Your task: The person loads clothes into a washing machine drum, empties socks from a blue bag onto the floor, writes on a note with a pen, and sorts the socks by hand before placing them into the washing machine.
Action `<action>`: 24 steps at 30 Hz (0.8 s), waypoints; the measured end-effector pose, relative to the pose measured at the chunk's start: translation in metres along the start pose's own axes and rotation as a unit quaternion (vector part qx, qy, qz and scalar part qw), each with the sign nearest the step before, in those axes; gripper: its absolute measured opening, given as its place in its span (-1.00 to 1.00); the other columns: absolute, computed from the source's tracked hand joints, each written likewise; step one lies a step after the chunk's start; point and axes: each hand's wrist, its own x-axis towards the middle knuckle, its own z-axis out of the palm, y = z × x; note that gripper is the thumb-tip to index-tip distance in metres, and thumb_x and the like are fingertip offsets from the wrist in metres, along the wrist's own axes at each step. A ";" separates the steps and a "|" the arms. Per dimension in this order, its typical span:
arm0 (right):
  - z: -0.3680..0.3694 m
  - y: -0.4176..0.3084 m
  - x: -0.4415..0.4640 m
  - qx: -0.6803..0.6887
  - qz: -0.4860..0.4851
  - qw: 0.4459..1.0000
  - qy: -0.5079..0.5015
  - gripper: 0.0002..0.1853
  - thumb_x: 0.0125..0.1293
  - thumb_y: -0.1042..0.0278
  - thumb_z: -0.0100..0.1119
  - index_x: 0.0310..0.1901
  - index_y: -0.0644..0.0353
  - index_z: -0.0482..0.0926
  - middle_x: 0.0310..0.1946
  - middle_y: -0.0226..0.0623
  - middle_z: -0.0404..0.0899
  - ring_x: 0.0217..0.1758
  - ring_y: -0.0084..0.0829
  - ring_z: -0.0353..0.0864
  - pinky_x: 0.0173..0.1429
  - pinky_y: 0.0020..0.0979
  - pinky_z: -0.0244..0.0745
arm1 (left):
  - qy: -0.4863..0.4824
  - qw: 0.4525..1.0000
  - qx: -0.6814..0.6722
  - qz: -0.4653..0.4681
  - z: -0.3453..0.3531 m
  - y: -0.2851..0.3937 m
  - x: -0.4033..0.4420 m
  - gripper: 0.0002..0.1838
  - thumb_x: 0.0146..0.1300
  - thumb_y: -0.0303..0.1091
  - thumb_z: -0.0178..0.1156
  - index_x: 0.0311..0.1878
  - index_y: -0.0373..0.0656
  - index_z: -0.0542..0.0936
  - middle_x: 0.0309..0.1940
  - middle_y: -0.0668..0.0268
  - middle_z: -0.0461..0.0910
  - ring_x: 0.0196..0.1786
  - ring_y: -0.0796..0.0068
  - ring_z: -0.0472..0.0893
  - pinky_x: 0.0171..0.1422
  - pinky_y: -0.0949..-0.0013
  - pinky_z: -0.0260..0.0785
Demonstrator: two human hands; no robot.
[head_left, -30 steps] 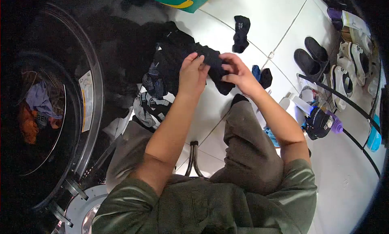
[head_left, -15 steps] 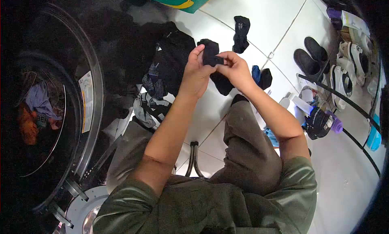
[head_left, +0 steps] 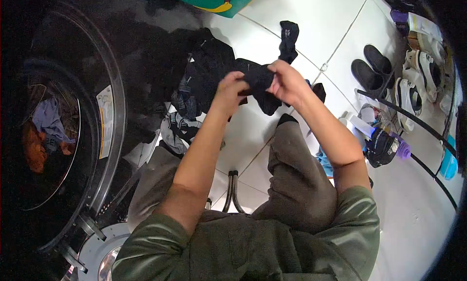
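A black sock (head_left: 259, 78) is stretched between my two hands above the tiled floor. My left hand (head_left: 228, 92) pinches its left end, with the fingers slightly blurred. On its right end, my right hand (head_left: 290, 82) is closed, thumb and fingers gripping the fabric. Just below, more black fabric (head_left: 268, 105) shows, and I cannot tell whether it belongs to the same sock. Another black sock (head_left: 288, 40) lies flat on the tiles beyond my right hand. A dark sock (head_left: 318, 92) is partly hidden behind my right wrist. Dark clothes (head_left: 206, 62) are heaped left of my hands.
On the left is an open front-loading washer (head_left: 114, 110) with clothes (head_left: 51, 120) inside. Grey-and-white fabric (head_left: 177, 130) lies near my left knee. Black slippers (head_left: 367, 75), white shoes (head_left: 408, 103) and a rack bar (head_left: 404, 115) stand right. A green bag (head_left: 214, 0) sits at the top.
My hands have moved apart, and the sock between them has gone from bunched to spread out. My left hand has dropped slightly and turned its fingers inward onto the sock.
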 end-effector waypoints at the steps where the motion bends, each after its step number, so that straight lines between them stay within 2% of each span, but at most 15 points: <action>1: -0.018 0.011 0.010 -0.009 0.007 0.998 -0.064 -0.91 0.15 0.55 -0.03 -0.28 0.25 0.34 -0.42 -0.28 0.48 -0.42 -0.40 0.56 -0.24 -0.35 0.57 | 0.002 1.000 -0.001 -0.003 -0.003 -0.003 0.007 -0.67 0.01 -0.57 0.00 -0.08 -0.24 0.41 -0.24 0.24 0.48 -0.22 0.48 0.50 -0.15 0.43 0.38; 3: -0.008 0.014 -0.001 -0.146 -0.028 0.989 -0.024 -0.79 0.04 0.56 0.12 -0.29 0.18 0.33 -0.45 -0.33 0.48 -0.42 -0.40 0.55 -0.33 -0.37 0.50 | 0.088 0.985 0.117 0.089 -0.003 0.002 0.016 -0.62 0.06 -0.58 -0.02 0.02 -0.21 0.40 -0.17 0.21 0.49 -0.14 0.39 0.53 -0.08 0.31 0.45; 5: -0.006 0.010 -0.001 -0.221 -0.051 0.974 0.011 -0.75 -0.01 0.57 0.16 -0.29 0.16 0.34 -0.49 -0.34 0.48 -0.39 -0.40 0.56 -0.33 -0.37 0.47 | 0.010 0.994 0.014 0.111 0.005 0.002 0.013 -0.64 0.05 -0.59 -0.01 -0.01 -0.22 0.39 -0.21 0.23 0.49 -0.19 0.45 0.51 -0.13 0.41 0.40; 7: -0.018 0.004 0.009 -0.631 -0.289 0.698 0.179 -0.64 -0.10 0.60 0.16 -0.21 0.19 0.33 -0.51 -0.27 0.47 -0.43 -0.34 0.56 -0.35 -0.35 0.41 | -0.100 0.985 -0.092 0.104 0.016 0.002 0.006 -0.60 0.02 -0.59 0.10 -0.01 -0.23 0.36 -0.23 0.23 0.49 -0.24 0.51 0.50 -0.17 0.51 0.36; 10: -0.030 0.006 0.022 -0.709 -0.384 0.546 0.227 -0.58 -0.13 0.66 0.06 -0.13 0.20 0.33 -0.48 -0.23 0.49 -0.41 -0.31 0.55 -0.34 -0.33 0.40 | -0.114 0.992 -0.024 0.038 0.027 0.006 -0.017 -0.53 -0.02 -0.58 0.17 0.02 -0.22 0.33 -0.20 0.24 0.49 -0.21 0.50 0.50 -0.17 0.51 0.36; 11: -0.030 0.006 0.025 -0.708 -0.386 0.546 0.225 -0.58 -0.13 0.66 0.06 -0.13 0.20 0.33 -0.48 -0.23 0.49 -0.41 -0.31 0.55 -0.34 -0.33 0.40 | -0.059 0.996 0.040 0.060 0.025 0.003 -0.015 -0.57 -0.02 -0.56 0.20 -0.02 -0.20 0.37 -0.27 0.24 0.53 -0.24 0.49 0.52 -0.16 0.50 0.36; 13: -0.033 0.010 0.025 -0.556 -0.365 0.743 0.071 -0.59 -0.10 0.63 0.08 -0.13 0.22 0.33 -0.39 -0.19 0.51 -0.39 -0.36 0.53 -0.34 -0.39 0.40 | 0.035 0.982 0.138 0.121 0.011 -0.012 0.004 -0.61 -0.03 -0.58 0.18 -0.07 -0.20 0.41 -0.33 0.25 0.54 -0.29 0.50 0.53 -0.21 0.50 0.36; 14: -0.027 0.012 0.022 -0.556 -0.366 0.743 0.070 -0.59 -0.10 0.63 0.08 -0.13 0.22 0.33 -0.39 -0.19 0.51 -0.39 -0.36 0.53 -0.34 -0.39 0.40 | 0.123 0.947 0.235 0.182 0.005 -0.020 0.013 -0.65 -0.04 -0.59 0.16 -0.11 -0.19 0.44 -0.39 0.26 0.55 -0.34 0.50 0.54 -0.26 0.49 0.36; 16: -0.010 0.017 0.004 -0.200 -0.072 0.977 -0.007 -0.62 -0.09 0.67 0.05 -0.15 0.21 0.35 -0.39 -0.34 0.51 -0.40 -0.46 0.51 -0.34 -0.48 0.38 | 0.151 0.904 0.320 0.241 -0.008 -0.029 0.021 -0.68 -0.04 -0.62 0.08 -0.14 -0.20 0.48 -0.45 0.27 0.57 -0.43 0.49 0.54 -0.36 0.48 0.35; 18: -0.011 0.012 -0.004 -0.214 -0.031 0.976 0.011 -0.66 -0.07 0.66 0.06 -0.18 0.19 0.36 -0.45 -0.43 0.49 -0.46 -0.47 0.48 -0.39 -0.48 0.36 | 0.106 0.932 0.304 0.164 -0.013 -0.027 0.026 -0.62 -0.06 -0.61 0.02 -0.09 -0.19 0.49 -0.44 0.29 0.58 -0.41 0.46 0.54 -0.36 0.46 0.35; 20: -0.030 0.016 0.002 -0.480 -0.230 0.844 0.063 -0.66 -0.07 0.63 0.11 -0.20 0.18 0.35 -0.47 -0.38 0.49 -0.45 -0.51 0.50 -0.39 -0.50 0.38 | 0.038 0.919 0.348 0.181 -0.007 -0.021 0.007 -0.63 -0.05 -0.60 0.00 -0.10 -0.21 0.50 -0.42 0.27 0.58 -0.36 0.43 0.55 -0.26 0.44 0.37; 21: -0.026 0.012 -0.004 -0.636 -0.268 0.713 0.126 -0.59 -0.13 0.61 0.15 -0.16 0.15 0.37 -0.52 -0.31 0.49 -0.45 -0.44 0.51 -0.37 -0.43 0.39 | 0.004 0.910 0.370 0.187 0.003 -0.011 -0.005 -0.64 -0.04 -0.59 -0.02 -0.10 -0.22 0.50 -0.41 0.27 0.58 -0.34 0.42 0.55 -0.21 0.42 0.38; 22: -0.026 0.014 -0.002 -0.636 -0.266 0.713 0.126 -0.59 -0.13 0.61 0.15 -0.16 0.15 0.37 -0.52 -0.31 0.49 -0.45 -0.44 0.51 -0.37 -0.43 0.39 | -0.030 0.899 0.390 0.194 0.013 0.000 -0.016 -0.64 -0.04 -0.58 -0.03 -0.10 -0.23 0.51 -0.40 0.26 0.59 -0.31 0.41 0.56 -0.16 0.41 0.38; 23: -0.027 0.017 0.001 -0.663 -0.314 0.659 0.168 -0.59 -0.13 0.60 0.11 -0.14 0.13 0.39 -0.52 -0.17 0.48 -0.47 -0.30 0.50 -0.36 -0.42 0.40 | -0.110 0.985 0.102 0.086 0.026 0.006 -0.026 -0.69 -0.01 -0.54 -0.02 -0.14 -0.27 0.52 -0.37 0.24 0.59 -0.26 0.39 0.56 -0.08 0.38 0.37; 24: -0.030 0.017 0.007 -0.684 -0.362 0.598 0.209 -0.60 -0.12 0.60 0.07 -0.13 0.12 0.41 -0.52 -0.03 0.47 -0.49 -0.16 0.49 -0.35 -0.41 0.41 | -0.177 0.964 -0.198 -0.029 0.034 0.009 -0.030 -0.72 0.01 -0.50 -0.01 -0.17 -0.31 0.53 -0.34 0.22 0.59 -0.21 0.36 0.56 0.01 0.34 0.36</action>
